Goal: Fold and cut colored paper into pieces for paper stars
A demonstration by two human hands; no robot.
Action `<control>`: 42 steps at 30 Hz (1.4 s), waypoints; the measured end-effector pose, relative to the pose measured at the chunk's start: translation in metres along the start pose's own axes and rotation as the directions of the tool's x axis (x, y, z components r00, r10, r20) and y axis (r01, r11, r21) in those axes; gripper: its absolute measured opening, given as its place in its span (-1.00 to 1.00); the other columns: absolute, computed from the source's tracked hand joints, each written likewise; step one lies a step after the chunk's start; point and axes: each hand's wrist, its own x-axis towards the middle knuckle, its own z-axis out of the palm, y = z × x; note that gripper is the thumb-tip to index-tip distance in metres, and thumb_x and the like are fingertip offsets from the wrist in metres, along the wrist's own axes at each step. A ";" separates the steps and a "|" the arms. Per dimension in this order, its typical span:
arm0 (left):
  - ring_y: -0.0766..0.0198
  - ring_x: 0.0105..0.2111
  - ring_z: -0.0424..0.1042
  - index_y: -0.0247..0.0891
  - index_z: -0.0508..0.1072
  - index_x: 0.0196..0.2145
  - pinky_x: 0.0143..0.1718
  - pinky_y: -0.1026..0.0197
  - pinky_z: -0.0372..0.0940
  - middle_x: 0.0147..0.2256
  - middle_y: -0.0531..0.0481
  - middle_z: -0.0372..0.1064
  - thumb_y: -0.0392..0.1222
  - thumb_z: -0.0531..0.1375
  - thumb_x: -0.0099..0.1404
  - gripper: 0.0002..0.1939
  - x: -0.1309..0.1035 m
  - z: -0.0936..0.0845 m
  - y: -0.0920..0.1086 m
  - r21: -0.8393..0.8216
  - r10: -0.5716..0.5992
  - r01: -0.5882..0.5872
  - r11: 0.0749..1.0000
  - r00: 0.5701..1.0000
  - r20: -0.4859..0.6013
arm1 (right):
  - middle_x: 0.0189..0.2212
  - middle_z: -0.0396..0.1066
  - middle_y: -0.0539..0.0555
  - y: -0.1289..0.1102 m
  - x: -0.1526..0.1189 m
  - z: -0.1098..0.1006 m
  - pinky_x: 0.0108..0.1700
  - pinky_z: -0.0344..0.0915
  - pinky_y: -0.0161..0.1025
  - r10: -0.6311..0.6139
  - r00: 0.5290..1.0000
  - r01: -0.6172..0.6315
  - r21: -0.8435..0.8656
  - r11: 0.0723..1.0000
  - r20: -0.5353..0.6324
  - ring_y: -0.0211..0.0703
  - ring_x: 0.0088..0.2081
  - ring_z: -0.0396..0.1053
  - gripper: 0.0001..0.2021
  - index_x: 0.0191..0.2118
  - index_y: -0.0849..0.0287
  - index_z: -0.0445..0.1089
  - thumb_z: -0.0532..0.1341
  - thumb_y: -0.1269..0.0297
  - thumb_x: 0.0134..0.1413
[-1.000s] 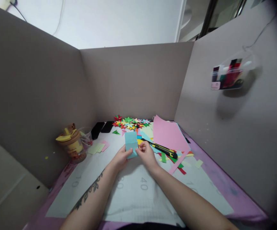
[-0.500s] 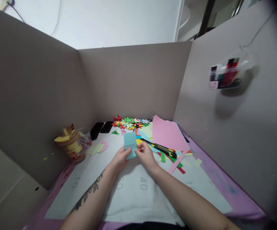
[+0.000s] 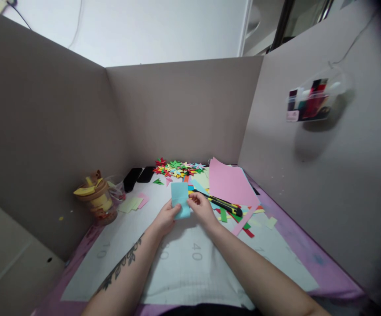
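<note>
A light blue sheet of paper [image 3: 179, 192] with a crease across its middle is held up over the white mat. My left hand [image 3: 168, 217] grips its lower left part, thumb across the front and fingers behind. At the right edge of the sheet, my right hand [image 3: 202, 208] has its fingers curled and the fingertips pinched on the paper's side; the exact contact is small. Just beyond that hand lies a black and yellow utility knife [image 3: 225, 205] on coloured paper strips [image 3: 223, 215].
Folded paper stars [image 3: 177, 168] are heaped at the back. Large pink paper [image 3: 231, 182] lies at the right. Pale green paper squares [image 3: 130, 204], two black phones [image 3: 132, 179] and a lidded cup [image 3: 100, 202] are at the left. Grey partitions [image 3: 183, 109] enclose the table.
My right hand's fingertips have shifted slightly up and right along the paper's edge. The paper has turned a little, and my left hand keeps its hold.
</note>
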 end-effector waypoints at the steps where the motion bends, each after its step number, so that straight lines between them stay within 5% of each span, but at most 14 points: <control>1: 0.20 -0.38 0.42 -0.34 0.42 -0.10 -0.31 0.23 0.25 -0.30 -0.13 0.48 -0.08 0.37 -0.02 -0.46 -0.001 0.001 -0.001 0.007 -0.002 0.002 1.000 1.000 0.014 | -0.53 0.28 -0.03 0.000 0.002 -0.002 -0.42 0.14 -0.30 0.020 0.999 -0.020 0.018 1.000 0.026 -0.25 -0.50 0.18 -0.81 -0.45 0.18 0.32 0.22 0.15 -0.16; 6: 0.23 -0.37 0.40 -0.30 0.41 -0.08 -0.30 0.23 0.26 -0.28 -0.09 0.46 -0.04 0.34 0.01 -0.48 -0.001 0.001 -0.001 0.062 -0.019 0.016 0.998 0.999 0.049 | -0.64 0.24 -0.07 -0.003 0.005 -0.008 -0.41 0.12 -0.30 0.084 0.994 -0.090 0.094 0.991 0.065 -0.27 -0.53 0.18 -0.81 -0.60 0.18 0.30 0.24 0.18 -0.20; 12: 0.33 -0.48 0.34 -0.35 0.47 -0.40 -0.36 0.28 0.25 -0.49 0.01 0.38 0.05 0.28 0.03 -0.64 0.005 -0.014 0.011 0.280 0.028 -0.003 0.960 0.996 -0.088 | -0.64 0.24 -0.08 -0.004 0.008 -0.014 -0.43 0.09 -0.32 0.092 0.996 -0.092 0.064 0.994 0.007 -0.28 -0.53 0.15 -0.82 -0.60 0.19 0.32 0.26 0.20 -0.26; 20: 0.37 -0.58 0.25 -0.35 0.49 -0.46 -0.52 0.32 0.18 -0.54 0.02 0.36 0.01 0.27 -0.01 -0.69 0.007 -0.024 0.019 0.546 0.131 -0.029 0.837 0.980 -0.150 | -0.76 0.12 -0.13 -0.003 0.008 -0.015 -0.56 -0.02 -0.34 0.166 0.983 -0.173 0.100 0.980 0.072 -0.35 -0.65 0.03 -0.79 -0.63 0.19 0.30 0.27 0.17 -0.27; 33: 0.42 -0.66 0.18 -0.32 0.45 -0.55 -0.59 0.34 0.08 -0.62 0.07 0.31 0.00 0.27 -0.03 -0.71 0.000 -0.018 0.028 0.546 0.077 0.006 0.837 0.989 -0.128 | -0.76 0.25 -0.07 -0.002 0.006 -0.015 -0.61 0.02 -0.34 0.262 0.959 -0.275 0.128 0.953 0.111 -0.34 -0.69 0.10 -0.77 -0.60 0.23 0.37 0.29 0.15 -0.31; 42: 0.41 -0.68 0.15 -0.27 0.32 -0.58 -0.61 0.35 0.05 -0.70 0.15 0.19 0.00 0.17 0.11 -0.71 -0.002 -0.015 0.028 0.646 0.179 -0.074 0.760 0.979 -0.097 | -0.75 0.25 -0.07 -0.004 0.004 -0.012 -0.58 0.05 -0.34 0.287 0.944 -0.307 0.114 0.945 0.164 -0.33 -0.68 0.13 -0.77 -0.60 0.21 0.32 0.27 0.14 -0.29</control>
